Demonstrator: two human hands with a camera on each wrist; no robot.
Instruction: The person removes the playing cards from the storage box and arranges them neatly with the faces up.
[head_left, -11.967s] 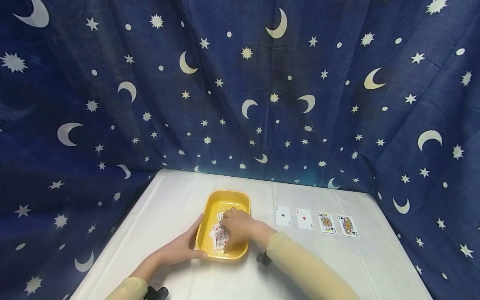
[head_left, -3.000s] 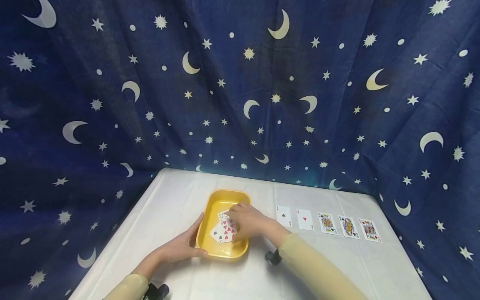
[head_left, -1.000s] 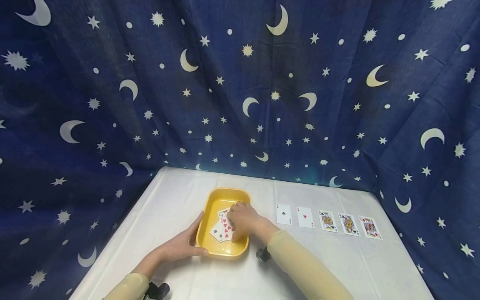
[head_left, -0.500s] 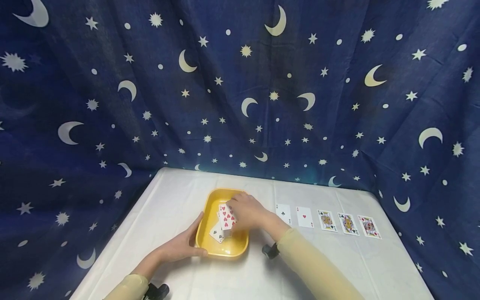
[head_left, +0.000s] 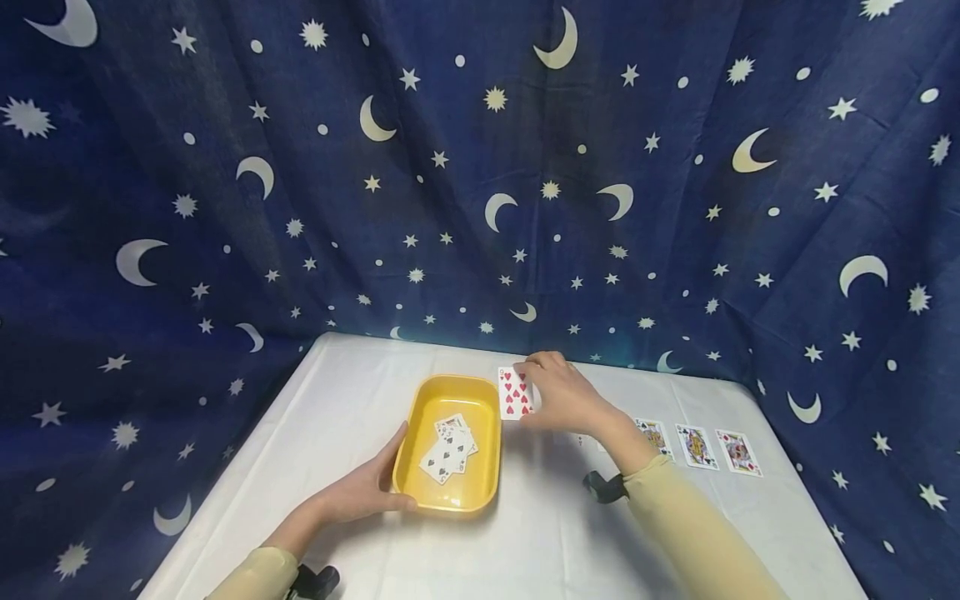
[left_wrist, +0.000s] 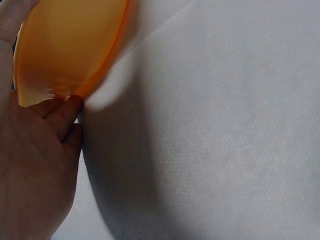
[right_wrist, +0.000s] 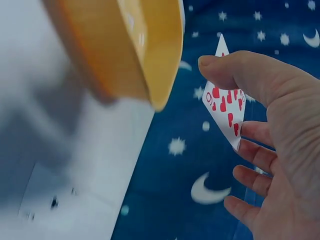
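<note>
My right hand (head_left: 567, 397) pinches a nine of hearts playing card (head_left: 516, 395) between thumb and fingers, held up by the far right side of the yellow tray (head_left: 431, 400). In the right wrist view the card (right_wrist: 223, 102) tilts behind the thumb, and the lower fingers of that hand (right_wrist: 282, 150) are loosely spread. My left hand (head_left: 360, 498) holds the tray's near left corner, thumb at the near rim and fingers along the outer left wall. Inside the tray lie a few overlapping cards, a spades card (head_left: 444, 457) uppermost.
To the right lies a row of face-up cards, ending in a face card of spades (head_left: 652, 433), a black-suit face card (head_left: 697, 447) and a face card of diamonds (head_left: 738, 452). My right hand and forearm hide the two aces. A starry curtain (head_left: 480, 208) hangs behind the white table (head_left: 465, 567).
My right hand has lifted the nine of hearts from the tray and carried it right, past the rim. Earlier, a diamonds face card joined the row's end. The left hand has stayed put.
</note>
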